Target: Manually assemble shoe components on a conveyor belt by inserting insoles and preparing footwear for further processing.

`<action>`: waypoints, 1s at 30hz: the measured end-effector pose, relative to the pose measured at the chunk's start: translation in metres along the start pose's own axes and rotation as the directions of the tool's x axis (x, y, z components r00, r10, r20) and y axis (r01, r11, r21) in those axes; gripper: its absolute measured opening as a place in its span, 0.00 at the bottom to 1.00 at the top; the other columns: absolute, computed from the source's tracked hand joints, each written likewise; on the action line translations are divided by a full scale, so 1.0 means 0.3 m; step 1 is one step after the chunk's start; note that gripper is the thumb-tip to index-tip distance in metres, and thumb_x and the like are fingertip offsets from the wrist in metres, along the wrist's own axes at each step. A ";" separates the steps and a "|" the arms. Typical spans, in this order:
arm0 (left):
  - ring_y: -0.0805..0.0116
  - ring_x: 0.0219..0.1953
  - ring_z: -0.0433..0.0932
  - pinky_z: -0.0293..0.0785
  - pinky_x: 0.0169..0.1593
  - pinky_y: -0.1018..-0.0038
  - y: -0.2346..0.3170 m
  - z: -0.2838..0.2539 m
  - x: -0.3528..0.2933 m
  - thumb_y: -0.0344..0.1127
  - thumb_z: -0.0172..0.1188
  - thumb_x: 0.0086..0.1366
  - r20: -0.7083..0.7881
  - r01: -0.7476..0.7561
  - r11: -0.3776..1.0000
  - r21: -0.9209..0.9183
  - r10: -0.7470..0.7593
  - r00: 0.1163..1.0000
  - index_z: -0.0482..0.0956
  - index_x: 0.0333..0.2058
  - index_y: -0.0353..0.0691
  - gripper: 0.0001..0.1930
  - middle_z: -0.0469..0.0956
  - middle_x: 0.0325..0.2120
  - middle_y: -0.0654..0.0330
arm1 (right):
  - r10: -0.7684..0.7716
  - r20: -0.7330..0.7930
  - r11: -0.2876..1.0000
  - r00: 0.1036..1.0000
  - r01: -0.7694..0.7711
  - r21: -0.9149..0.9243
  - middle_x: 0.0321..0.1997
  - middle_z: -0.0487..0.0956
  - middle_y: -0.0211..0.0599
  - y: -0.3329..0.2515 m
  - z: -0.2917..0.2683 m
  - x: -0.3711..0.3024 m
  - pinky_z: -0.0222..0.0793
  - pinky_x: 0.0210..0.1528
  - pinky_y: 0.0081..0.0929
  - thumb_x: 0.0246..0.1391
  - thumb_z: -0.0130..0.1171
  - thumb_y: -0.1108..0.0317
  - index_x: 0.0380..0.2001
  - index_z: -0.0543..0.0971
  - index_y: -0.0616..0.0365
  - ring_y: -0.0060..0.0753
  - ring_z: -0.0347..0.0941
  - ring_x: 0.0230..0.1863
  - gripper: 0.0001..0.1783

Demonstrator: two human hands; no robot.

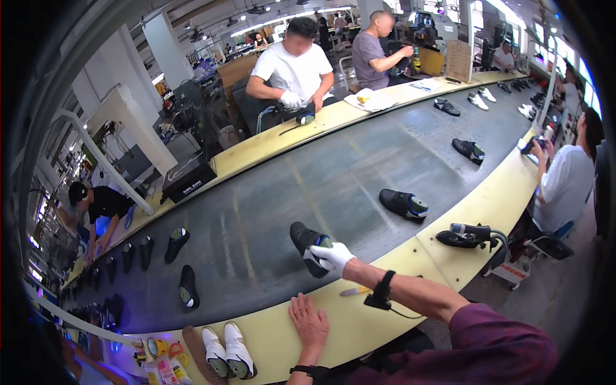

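1. The right hand (332,256), in a white glove, is closed around the heel end of a black shoe (303,236), thumb and fingers gripping near its opening.
2. That shoe is over the near side of the dark belt (269,192), its toe pointing away to the left; whether its sole touches the belt cannot be told. Something green shows inside its opening.
3. The left hand (309,323) is bare and holds nothing. It lies palm down, fingers extended and slightly apart, on the yellow near table (276,350).
4. Other black shoes stand on the belt. One just to the right (403,205) and one to the left (188,286) also have green inside their openings.
5. On the near table, left of the left hand, a pair of white shoes (237,350) sits beside a brown sole (201,353).
6. At that table's left end, a plastic packet (168,371) lies near a roll of tape (156,347) and orange-handled scissors (176,350); its contents are too small to tell.
7. On the far table (256,149), toward the left, sits a black box (187,179); its contents cannot be seen.
8. Opposite, a co-worker (295,74) handles another dark shoe (306,119).
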State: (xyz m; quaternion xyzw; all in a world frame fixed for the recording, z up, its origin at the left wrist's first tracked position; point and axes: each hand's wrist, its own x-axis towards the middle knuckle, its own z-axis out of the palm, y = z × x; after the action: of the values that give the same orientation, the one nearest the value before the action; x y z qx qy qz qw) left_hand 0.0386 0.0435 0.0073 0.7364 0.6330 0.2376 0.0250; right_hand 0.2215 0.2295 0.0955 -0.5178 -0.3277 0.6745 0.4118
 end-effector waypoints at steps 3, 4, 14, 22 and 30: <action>0.41 0.79 0.59 0.48 0.82 0.48 -0.108 0.062 -0.037 0.50 0.59 0.78 0.000 0.120 0.948 -0.296 -0.125 0.992 0.67 0.73 0.29 0.36 0.65 0.75 0.41 | 0.199 0.026 0.979 0.980 -0.200 0.037 0.44 0.87 0.31 -0.080 -0.002 -0.378 0.76 0.43 0.24 0.58 0.80 0.50 0.52 0.86 0.61 0.23 0.83 0.40 0.29; 0.41 0.79 0.59 0.48 0.82 0.48 -0.048 0.022 -0.009 0.50 0.59 0.78 0.008 0.092 0.950 -0.299 -0.094 0.996 0.67 0.73 0.29 0.36 0.65 0.75 0.41 | 0.011 0.151 0.978 0.988 -0.042 0.205 0.46 0.87 0.30 0.057 -0.086 -0.358 0.77 0.44 0.23 0.62 0.77 0.53 0.55 0.85 0.60 0.22 0.83 0.41 0.26; 0.56 0.74 0.68 0.60 0.77 0.62 0.391 -0.196 -0.071 0.47 0.52 0.83 0.373 0.416 0.363 -0.834 -0.185 0.909 0.54 0.80 0.33 0.37 0.67 0.74 0.48 | 0.217 0.079 0.968 0.973 -0.225 0.113 0.42 0.87 0.30 0.337 -0.220 -0.744 0.76 0.45 0.24 0.67 0.72 0.51 0.51 0.85 0.62 0.21 0.81 0.40 0.24; 0.66 0.59 0.78 0.73 0.68 0.64 0.389 -0.129 -0.128 0.38 0.59 0.81 0.637 0.544 -0.360 -0.758 -0.230 0.736 0.74 0.65 0.37 0.20 0.80 0.57 0.57 | 0.181 0.145 0.866 0.973 -0.087 -0.493 0.45 0.88 0.40 0.302 -0.302 -0.751 0.80 0.49 0.32 0.62 0.73 0.46 0.57 0.83 0.60 0.35 0.85 0.44 0.31; 0.64 0.57 0.81 0.76 0.64 0.65 0.404 -0.133 -0.169 0.37 0.64 0.77 0.629 0.636 -0.066 -0.769 -0.252 0.735 0.74 0.68 0.34 0.25 0.83 0.57 0.53 | -0.142 0.010 0.666 0.990 0.103 -0.738 0.57 0.84 0.64 0.309 -0.277 -0.826 0.78 0.61 0.47 0.57 0.74 0.43 0.62 0.78 0.66 0.63 0.82 0.59 0.42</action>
State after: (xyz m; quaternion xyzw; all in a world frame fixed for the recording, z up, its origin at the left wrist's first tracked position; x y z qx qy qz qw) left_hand 0.1305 -0.0387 0.0673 0.2999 0.5091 0.4528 0.6677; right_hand 0.3127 -0.0323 0.1005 -0.6326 -0.5955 0.4433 0.2204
